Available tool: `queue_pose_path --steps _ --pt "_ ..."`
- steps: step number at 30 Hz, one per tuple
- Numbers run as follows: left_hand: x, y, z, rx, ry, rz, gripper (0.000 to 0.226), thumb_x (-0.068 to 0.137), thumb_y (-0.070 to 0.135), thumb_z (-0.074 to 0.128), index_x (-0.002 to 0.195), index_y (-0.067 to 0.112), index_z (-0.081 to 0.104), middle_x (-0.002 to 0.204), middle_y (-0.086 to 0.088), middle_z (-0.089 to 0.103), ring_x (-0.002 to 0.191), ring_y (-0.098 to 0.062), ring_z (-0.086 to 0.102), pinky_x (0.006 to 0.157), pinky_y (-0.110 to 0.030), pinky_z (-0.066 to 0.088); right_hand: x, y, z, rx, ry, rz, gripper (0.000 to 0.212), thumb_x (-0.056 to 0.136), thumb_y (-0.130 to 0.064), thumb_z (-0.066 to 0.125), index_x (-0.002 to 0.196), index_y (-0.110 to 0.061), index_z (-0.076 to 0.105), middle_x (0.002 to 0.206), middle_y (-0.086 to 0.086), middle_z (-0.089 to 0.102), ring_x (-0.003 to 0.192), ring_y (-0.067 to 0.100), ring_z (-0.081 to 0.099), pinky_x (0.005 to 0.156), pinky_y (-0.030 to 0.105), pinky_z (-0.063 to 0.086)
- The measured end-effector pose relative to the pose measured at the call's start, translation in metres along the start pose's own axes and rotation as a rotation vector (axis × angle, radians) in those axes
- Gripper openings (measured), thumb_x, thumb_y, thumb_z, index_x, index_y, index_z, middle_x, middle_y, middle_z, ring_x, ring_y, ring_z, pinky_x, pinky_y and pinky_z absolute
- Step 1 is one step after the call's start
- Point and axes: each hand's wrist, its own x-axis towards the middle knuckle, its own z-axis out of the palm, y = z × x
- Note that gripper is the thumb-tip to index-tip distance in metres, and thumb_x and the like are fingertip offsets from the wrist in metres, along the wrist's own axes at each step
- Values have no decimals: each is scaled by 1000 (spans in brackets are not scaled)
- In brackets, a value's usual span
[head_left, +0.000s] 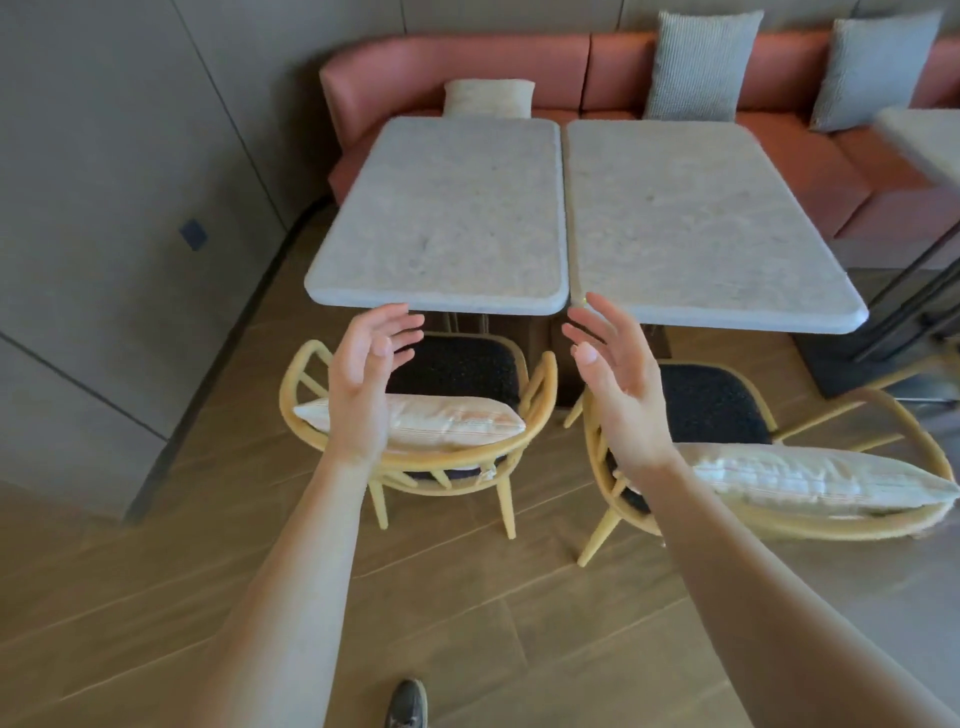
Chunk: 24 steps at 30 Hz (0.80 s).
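Note:
My left hand (363, 374) and my right hand (613, 374) are stretched out in front of me, palms facing each other, fingers loosely spread, holding nothing. They hover above two yellow wooden chairs. The left chair (535, 395) has a dark seat and a pale cushion (447, 423) against its back. The right chair (597, 467) carries a similar pale cushion (810, 480). Just beyond my fingertips are the near edges of two pale stone tables, the left table (441, 208) and the right table (691, 218), pushed side by side.
A pink bench sofa (395, 73) runs behind the tables with a beige cushion (488, 97) and two grey pillows (701, 62). A grey wall (104, 208) stands to the left. Another table's corner (930, 140) and dark metal legs are at right. My shoe (408, 704) is on the wooden floor.

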Motion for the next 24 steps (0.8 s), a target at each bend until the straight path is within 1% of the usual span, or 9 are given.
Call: queue_pose_path --steps 4,8,10,12,16,18,20,22,24 --pt "28 -54 -98 235 -205 -94 61 94 68 59 134 22 64 126 3 71 121 -14 68 103 -30 55 10 50 115 -129 -41 123 61 89 -53 71 144 -32 55 139 -6 64 130 7 63 105 25 52" --pt "37 -116 -157 663 -519 -235 54 86 74 64 126 38 67 123 21 69 117 2 62 96 -28 51 2 117 184 -595 -270 249 69 82 -63 76 141 -33 56 135 -10 61 120 11 61 92 19 46" --pt "38 -148 -165 826 -661 -274 53 86 74 68 127 40 65 127 21 67 118 -2 61 88 -31 50 -3 151 201 -797 -421 309 68 83 -65 72 141 -31 57 137 -5 62 120 21 63 95 32 52" --pt "36 -176 -161 965 -821 -240 54 85 69 73 128 38 65 130 18 68 121 -10 64 89 -35 53 -6 177 209 -960 -565 376 68 88 -66 67 145 -31 56 142 1 61 126 27 61 105 42 50" --pt "39 -218 -143 1172 -1003 -105 57 86 61 77 135 35 63 138 9 68 128 -22 63 99 -41 49 5 214 211 -1228 -751 411 59 95 -61 62 144 -29 55 145 3 62 136 29 55 115 44 38" --pt "44 -235 -132 1241 -1053 -107 50 88 61 74 131 38 64 130 8 73 122 -23 67 93 -41 51 13 226 213 -1289 -805 411 48 99 -59 58 138 -31 58 133 1 68 126 28 63 106 44 44" --pt "48 -248 -125 1326 -1106 -121 41 93 64 63 124 39 69 116 6 77 112 -24 72 86 -40 52 19 236 217 -1371 -877 394 41 101 -59 54 130 -31 64 118 -1 72 110 27 68 88 42 50" --pt "49 -261 -121 1396 -1144 -80 41 95 66 54 116 37 73 107 4 78 104 -26 74 79 -40 48 22 244 220 -1451 -900 332 39 102 -57 50 121 -28 68 102 -2 69 94 27 66 75 38 46" --pt "48 -263 -122 1411 -1168 -57 40 96 65 52 114 37 74 103 3 78 100 -27 75 78 -40 47 22 243 221 -1476 -908 313 37 103 -53 49 114 -26 70 93 -3 65 86 26 61 72 38 43"
